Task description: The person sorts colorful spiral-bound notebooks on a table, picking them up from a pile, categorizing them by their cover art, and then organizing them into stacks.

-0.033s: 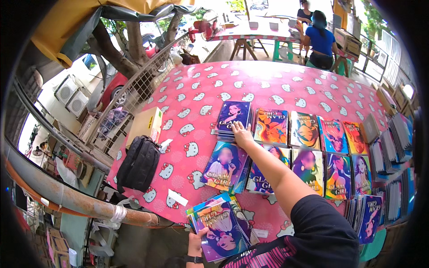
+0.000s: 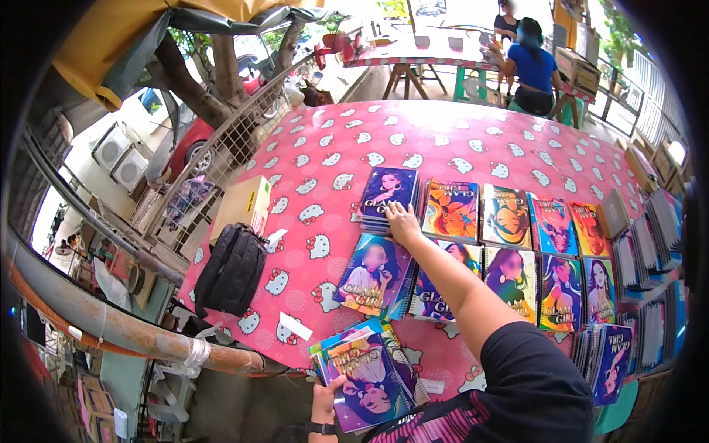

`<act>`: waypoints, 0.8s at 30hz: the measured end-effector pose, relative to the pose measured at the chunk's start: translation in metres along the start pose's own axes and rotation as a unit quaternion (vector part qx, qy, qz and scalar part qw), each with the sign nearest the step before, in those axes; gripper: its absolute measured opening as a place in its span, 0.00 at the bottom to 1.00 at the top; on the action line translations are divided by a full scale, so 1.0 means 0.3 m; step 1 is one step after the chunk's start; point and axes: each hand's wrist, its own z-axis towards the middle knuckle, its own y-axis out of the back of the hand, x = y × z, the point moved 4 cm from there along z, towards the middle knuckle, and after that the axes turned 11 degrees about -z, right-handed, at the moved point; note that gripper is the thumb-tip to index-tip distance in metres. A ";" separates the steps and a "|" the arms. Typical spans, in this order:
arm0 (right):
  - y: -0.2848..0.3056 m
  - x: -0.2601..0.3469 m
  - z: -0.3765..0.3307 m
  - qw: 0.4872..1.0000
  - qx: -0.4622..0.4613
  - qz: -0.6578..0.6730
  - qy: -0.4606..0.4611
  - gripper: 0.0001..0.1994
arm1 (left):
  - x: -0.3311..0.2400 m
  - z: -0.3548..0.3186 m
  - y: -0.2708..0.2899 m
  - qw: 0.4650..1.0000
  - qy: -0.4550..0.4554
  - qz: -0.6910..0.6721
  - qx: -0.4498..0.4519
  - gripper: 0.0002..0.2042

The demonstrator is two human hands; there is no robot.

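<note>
My right hand (image 2: pixel 403 223) reaches far over the pink table (image 2: pixel 413 140), fingers spread on the near edge of a stack of spiral notebooks with a purple illustrated cover (image 2: pixel 388 193). That stack is the leftmost in the far row of colourful notebook stacks (image 2: pixel 509 215). A nearer row of stacks (image 2: pixel 375 275) lies under my forearm. At the lower edge my left hand (image 2: pixel 325 402), with a dark watch on its wrist, grips a bundle of similar notebooks (image 2: pixel 365 376) from below.
A black bag (image 2: pixel 233 269) and a cardboard box (image 2: pixel 242 203) sit at the table's left edge. More notebook piles (image 2: pixel 650 251) line the right side. A person in blue (image 2: pixel 533 70) sits at a far table. A wire fence, a tree and a rusty pole are on the left.
</note>
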 end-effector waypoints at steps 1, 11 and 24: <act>0.039 0.056 0.016 0.996 0.060 0.032 0.057 0.16 | -0.010 -0.015 0.025 1.000 0.001 -0.006 -0.015 0.18; 0.870 0.155 -0.595 0.771 0.321 0.473 0.280 0.16 | 0.020 0.037 -0.020 0.968 0.126 -0.183 0.114 0.23; 0.671 -1.208 -1.231 0.764 0.348 -0.170 -0.517 0.14 | 0.167 -0.053 -0.223 0.961 0.136 -0.024 0.240 0.24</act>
